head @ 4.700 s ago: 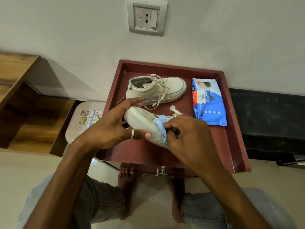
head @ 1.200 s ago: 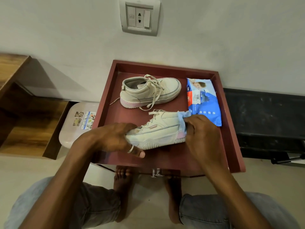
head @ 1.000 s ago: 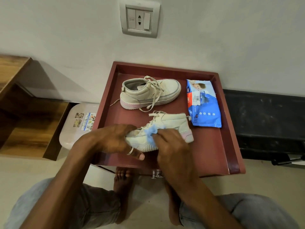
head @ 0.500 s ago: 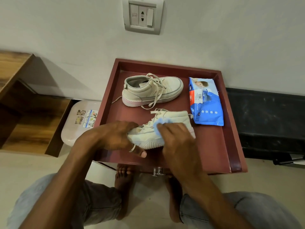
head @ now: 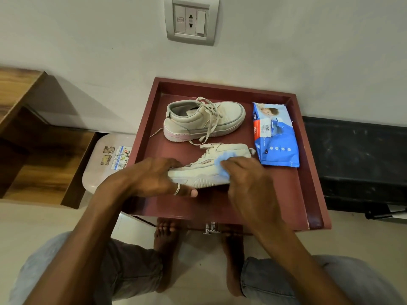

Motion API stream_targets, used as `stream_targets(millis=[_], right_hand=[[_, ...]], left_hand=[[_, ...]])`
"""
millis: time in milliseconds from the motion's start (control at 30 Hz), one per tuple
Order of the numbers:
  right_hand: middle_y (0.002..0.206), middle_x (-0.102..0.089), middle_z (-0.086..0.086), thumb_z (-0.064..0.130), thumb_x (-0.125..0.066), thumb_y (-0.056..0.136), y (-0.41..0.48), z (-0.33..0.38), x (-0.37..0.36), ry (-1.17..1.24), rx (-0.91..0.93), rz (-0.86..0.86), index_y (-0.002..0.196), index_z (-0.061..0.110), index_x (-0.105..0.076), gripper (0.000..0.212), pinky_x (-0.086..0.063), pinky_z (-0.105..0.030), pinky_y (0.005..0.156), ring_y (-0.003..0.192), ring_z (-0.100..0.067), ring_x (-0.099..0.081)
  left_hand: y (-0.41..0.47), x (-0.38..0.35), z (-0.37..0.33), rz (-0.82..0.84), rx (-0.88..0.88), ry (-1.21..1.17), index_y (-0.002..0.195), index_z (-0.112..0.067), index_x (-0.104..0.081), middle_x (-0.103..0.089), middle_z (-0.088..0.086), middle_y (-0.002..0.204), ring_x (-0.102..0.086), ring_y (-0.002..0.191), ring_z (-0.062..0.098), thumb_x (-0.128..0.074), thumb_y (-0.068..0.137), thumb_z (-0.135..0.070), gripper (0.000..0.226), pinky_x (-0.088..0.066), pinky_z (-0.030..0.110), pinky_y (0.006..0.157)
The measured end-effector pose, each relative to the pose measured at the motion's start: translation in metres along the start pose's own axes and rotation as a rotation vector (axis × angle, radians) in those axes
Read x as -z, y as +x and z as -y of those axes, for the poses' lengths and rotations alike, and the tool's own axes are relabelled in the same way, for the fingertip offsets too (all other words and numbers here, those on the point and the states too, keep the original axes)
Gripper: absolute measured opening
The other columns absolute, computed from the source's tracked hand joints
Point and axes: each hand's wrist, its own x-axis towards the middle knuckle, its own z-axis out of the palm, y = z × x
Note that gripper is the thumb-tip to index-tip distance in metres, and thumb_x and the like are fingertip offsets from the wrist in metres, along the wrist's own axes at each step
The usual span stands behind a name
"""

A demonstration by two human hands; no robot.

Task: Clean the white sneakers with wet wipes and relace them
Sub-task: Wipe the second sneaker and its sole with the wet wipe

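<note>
My left hand (head: 154,177) is wrapped around the toe end of the near sneaker (head: 204,172). The fingers curl over the top of the toe, and the thumb, which wears a ring, lies along the near edge of the sole. It is a closed grip that pins the shoe on its sole on the maroon tray (head: 308,194), with the toe pointing to my left.

My right hand (head: 246,181) has its fingers bent over a bunched blue wet wipe (head: 220,161) and presses it against the side of that same sneaker, about midway along and just below the laces. Only a crumpled edge of the wipe shows past my fingertips. The rest is under the hand, so I cannot tell how the thumb sits. The two hands are close together on the shoe but not touching.

The far sneaker (head: 204,122) stands on the tray behind the near one, toe to my right, with loose laces trailing over its side. The blue wipes pack (head: 275,137) lies flat on the tray to the right of both shoes, just beside the near sneaker's heel.
</note>
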Motion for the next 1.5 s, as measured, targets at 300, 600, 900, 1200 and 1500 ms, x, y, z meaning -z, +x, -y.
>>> stream_targets(millis=[300,600,900,1200,1500], right_hand=[[0.099,-0.073,-0.006,-0.004,-0.062,0.086,0.012,-0.017,0.011,0.145,-0.068,-0.089,0.103,0.008,-0.075,0.025,-0.05,-0.031,0.086,0.092,-0.024,-0.066],[0.098,-0.074,-0.002,-0.002,-0.062,0.087,0.013,-0.02,0.019,0.221,-0.083,-0.085,0.1,0.009,-0.076,0.022,-0.052,-0.03,0.084,0.092,-0.015,-0.066],[0.113,-0.069,-0.013,0.009,-0.044,0.099,0.002,0.081,0.021,0.25,0.144,-0.097,0.112,0.002,-0.072,0.031,-0.05,-0.03,0.094,0.104,-0.026,-0.062],[0.104,-0.071,-0.01,-0.009,-0.064,0.082,-0.01,0.03,0.026,0.167,-0.043,-0.152,0.104,0.003,-0.074,0.027,-0.053,-0.035,0.089,0.098,-0.022,-0.065],[0.11,-0.07,-0.009,0.003,-0.057,0.09,-0.007,0.049,0.019,0.212,0.101,-0.045,0.109,0.005,-0.074,0.026,-0.048,-0.03,0.097,0.104,-0.024,-0.062]], left_hand=[[-0.026,0.006,-0.004,-0.151,-0.16,-0.362,0.126,-0.039,-0.058,-0.071,-0.019,0.113,-0.067,0.105,0.002,-0.083,0.067,-0.05,0.065,-0.057,0.021,0.087],[-0.04,-0.002,-0.005,-0.394,-0.35,-0.507,0.131,-0.029,-0.062,-0.071,-0.02,0.12,-0.067,0.112,0.0,-0.077,0.074,-0.023,0.06,-0.051,0.012,0.093],[-0.046,-0.011,-0.014,-0.443,-0.337,-0.522,0.116,-0.048,-0.069,-0.073,-0.024,0.112,-0.07,0.104,0.0,-0.078,0.077,-0.053,0.04,-0.053,0.011,0.086],[-0.047,-0.019,-0.008,-0.435,-0.273,-0.586,0.114,-0.031,-0.072,-0.075,-0.016,0.11,-0.073,0.097,0.003,-0.08,0.062,-0.03,0.053,-0.057,0.017,0.087],[-0.05,-0.017,-0.008,-0.446,-0.262,-0.55,0.111,-0.037,-0.07,-0.074,-0.025,0.104,-0.071,0.096,-0.003,-0.08,0.062,-0.03,0.05,-0.054,0.009,0.081]])
